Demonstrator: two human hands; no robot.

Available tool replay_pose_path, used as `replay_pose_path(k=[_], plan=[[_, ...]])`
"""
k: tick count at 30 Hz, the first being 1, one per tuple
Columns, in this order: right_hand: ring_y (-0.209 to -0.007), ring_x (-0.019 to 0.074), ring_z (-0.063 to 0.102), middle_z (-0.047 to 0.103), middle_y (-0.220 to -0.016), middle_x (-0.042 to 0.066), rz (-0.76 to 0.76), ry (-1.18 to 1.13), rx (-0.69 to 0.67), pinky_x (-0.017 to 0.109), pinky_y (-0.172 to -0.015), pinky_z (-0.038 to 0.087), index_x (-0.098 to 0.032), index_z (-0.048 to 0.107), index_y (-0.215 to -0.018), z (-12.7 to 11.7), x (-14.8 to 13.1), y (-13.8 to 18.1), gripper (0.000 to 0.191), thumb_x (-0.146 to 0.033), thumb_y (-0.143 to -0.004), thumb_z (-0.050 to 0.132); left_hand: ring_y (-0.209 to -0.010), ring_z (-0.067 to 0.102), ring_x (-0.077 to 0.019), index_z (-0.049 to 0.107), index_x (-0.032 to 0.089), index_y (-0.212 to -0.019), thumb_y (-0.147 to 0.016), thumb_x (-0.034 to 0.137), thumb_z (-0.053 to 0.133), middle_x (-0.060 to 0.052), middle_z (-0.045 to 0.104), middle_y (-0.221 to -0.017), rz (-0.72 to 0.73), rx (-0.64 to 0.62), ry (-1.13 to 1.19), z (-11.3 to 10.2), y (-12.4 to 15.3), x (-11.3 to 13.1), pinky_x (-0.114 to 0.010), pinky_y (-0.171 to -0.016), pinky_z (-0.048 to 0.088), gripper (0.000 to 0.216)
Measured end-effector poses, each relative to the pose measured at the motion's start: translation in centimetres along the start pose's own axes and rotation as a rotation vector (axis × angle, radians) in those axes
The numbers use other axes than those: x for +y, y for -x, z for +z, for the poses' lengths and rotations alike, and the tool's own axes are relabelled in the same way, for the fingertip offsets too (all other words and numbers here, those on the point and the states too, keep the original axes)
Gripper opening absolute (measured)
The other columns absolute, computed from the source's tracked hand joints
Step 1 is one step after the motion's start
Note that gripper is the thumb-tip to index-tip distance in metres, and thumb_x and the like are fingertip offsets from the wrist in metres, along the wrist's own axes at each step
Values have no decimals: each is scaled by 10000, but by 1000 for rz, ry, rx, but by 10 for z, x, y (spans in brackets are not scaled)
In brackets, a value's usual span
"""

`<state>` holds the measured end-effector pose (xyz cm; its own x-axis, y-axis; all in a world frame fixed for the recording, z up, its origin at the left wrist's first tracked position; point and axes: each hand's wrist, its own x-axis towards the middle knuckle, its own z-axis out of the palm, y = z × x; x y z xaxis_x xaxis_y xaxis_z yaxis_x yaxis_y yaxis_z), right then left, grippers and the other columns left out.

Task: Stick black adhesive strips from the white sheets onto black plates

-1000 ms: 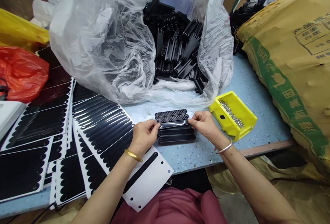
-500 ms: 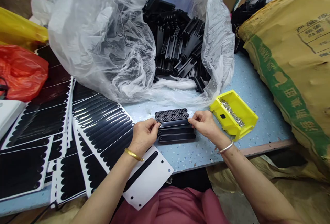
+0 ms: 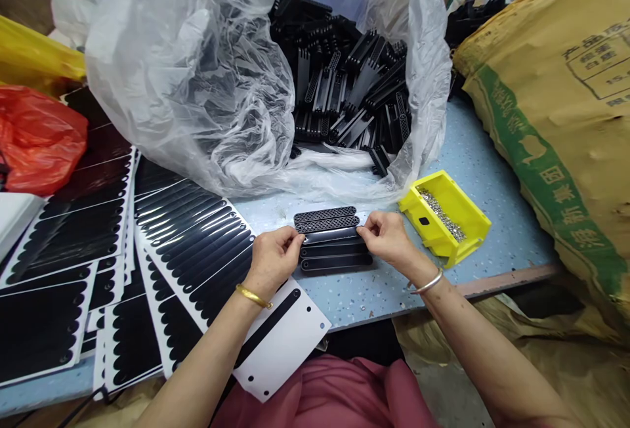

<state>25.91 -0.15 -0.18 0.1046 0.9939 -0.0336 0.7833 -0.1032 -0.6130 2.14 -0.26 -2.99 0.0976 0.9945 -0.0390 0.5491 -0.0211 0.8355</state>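
Observation:
A glossy black adhesive strip (image 3: 331,235) is stretched level between my two hands, over a row of black plastic bars. My left hand (image 3: 276,252) pinches its left end and my right hand (image 3: 386,236) its right end, both with fingers closed. Behind the strip lie two bars with a latticed surface (image 3: 325,219). In front of it are smooth-topped black bars (image 3: 337,260), side by side on the blue speckled table (image 3: 354,300). Whether the strip touches the bar beneath it I cannot tell. Near my left wrist rests a white backing sheet (image 3: 285,342) with one black strip left on it.
A clear plastic bag (image 3: 197,100) full of black plastic bars (image 3: 354,80) stands behind. To the right are a yellow bin (image 3: 472,224) of small metal parts and a large tan sack (image 3: 551,54). Black sticker sheets (image 3: 197,237) and a red bag (image 3: 39,139) lie left.
The view has shifted slightly. Both hands keep the strip pinched at its ends over the bars, with almost no movement. At the upper right, a person's arm shows a little more.

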Motion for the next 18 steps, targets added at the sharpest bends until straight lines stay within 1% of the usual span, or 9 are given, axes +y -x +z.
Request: replay_pose_path(k=[5, 12, 15, 18], plan=[[-453, 123, 444, 515, -457, -13, 22, 38, -15, 254, -481, 316, -212, 489, -483, -1, -3, 0, 244, -224, -680, 632, -436, 493, -124, 626, 193, -618, -812, 400, 536, 24, 512, -442, 1, -6, 0, 0, 0, 0, -236, -468, 362, 298], [-470, 133, 443, 497, -457, -10, 33, 169, -99, 266, -499, 292, -221, 443, -474, -3, 0, -6, 307, -263, -691, 656, -441, 498, -128, 632, 192, -623, -805, 409, 530, 21, 511, -453, -15, -11, 0, 0, 0, 0, -240, -470, 360, 301], [-466, 123, 415, 466, -442, -22, 52, 144, -157, 261, -487, 279, -220, 422, -457, -3, 4, -9, 340, -285, -686, 665, -445, 501, -131, 628, 191, -616, -802, 411, 524, 19, 511, -452, -23, -15, -2, -1, -1, 2, -241, -473, 361, 306], [-455, 109, 387, 427, -429, -36, 68, 72, -178, 252, -468, 268, -219, 404, -445, -4, 7, -10, 354, -296, -682, 656, -447, 500, -133, 618, 191, -604, -796, 408, 519, 18, 506, -446, -25, -16, -7, -1, -1, 4, -241, -476, 360, 306]])
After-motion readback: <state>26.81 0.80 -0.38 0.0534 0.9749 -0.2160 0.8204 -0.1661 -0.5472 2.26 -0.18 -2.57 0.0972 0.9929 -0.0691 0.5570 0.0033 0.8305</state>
